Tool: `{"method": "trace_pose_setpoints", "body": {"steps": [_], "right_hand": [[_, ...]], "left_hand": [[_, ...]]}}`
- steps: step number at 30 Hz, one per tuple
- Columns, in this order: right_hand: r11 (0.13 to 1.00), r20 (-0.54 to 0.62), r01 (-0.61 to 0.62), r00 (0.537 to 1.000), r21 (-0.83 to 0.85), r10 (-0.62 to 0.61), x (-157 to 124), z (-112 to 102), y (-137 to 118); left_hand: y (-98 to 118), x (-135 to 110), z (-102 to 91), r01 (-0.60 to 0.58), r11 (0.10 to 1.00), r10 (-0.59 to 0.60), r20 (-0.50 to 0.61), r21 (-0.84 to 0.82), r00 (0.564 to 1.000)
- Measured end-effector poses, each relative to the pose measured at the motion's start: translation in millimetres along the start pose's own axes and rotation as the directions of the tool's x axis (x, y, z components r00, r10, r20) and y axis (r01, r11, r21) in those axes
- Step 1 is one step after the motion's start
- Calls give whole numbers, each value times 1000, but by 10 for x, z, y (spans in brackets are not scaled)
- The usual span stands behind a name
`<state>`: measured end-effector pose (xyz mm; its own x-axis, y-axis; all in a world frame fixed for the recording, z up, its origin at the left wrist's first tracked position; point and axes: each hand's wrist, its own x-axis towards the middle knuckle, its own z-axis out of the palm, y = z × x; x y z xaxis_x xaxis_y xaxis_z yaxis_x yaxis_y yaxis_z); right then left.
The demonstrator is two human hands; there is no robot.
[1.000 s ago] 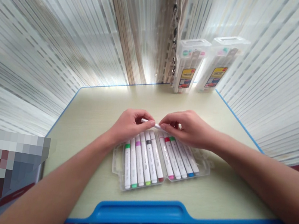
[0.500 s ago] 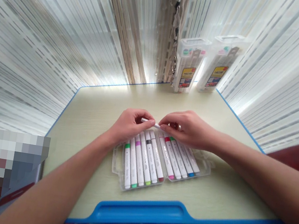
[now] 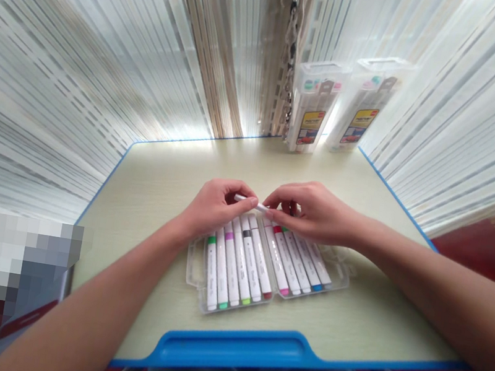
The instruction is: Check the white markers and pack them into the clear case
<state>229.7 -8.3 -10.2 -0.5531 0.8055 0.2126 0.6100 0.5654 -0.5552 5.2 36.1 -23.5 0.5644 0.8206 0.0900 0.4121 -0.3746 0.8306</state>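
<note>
A slim white marker lies slantwise between my two hands, above the far end of an open clear plastic case. My left hand pinches its left end with thumb and fingers. On the other side, my right hand has thumb and fingertips closed at the marker's right end. White markers lie side by side in the case's left half, with green, purple, black and red bands or ends. More markers fill the right half, partly covered by my right hand.
Two upright clear marker cases with yellow-and-blue labels stand at the table's back right. The pale tabletop has a blue rim and a blue front trough. String curtains hang behind. A blurred-out object sits at lower left.
Both hands stay almost in place over the case. Slightly more of the marker shows between my fingertips, as my right fingers have shifted a little.
</note>
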Motion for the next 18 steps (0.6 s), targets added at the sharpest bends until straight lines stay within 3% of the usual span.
{"method": "trace_pose_setpoints", "body": {"steps": [18], "right_hand": [[999,-30,34,999,-30,-35,-5,18,-17]], "left_hand": [[21,-12,3,-19,998,19,9,57,1000]]}}
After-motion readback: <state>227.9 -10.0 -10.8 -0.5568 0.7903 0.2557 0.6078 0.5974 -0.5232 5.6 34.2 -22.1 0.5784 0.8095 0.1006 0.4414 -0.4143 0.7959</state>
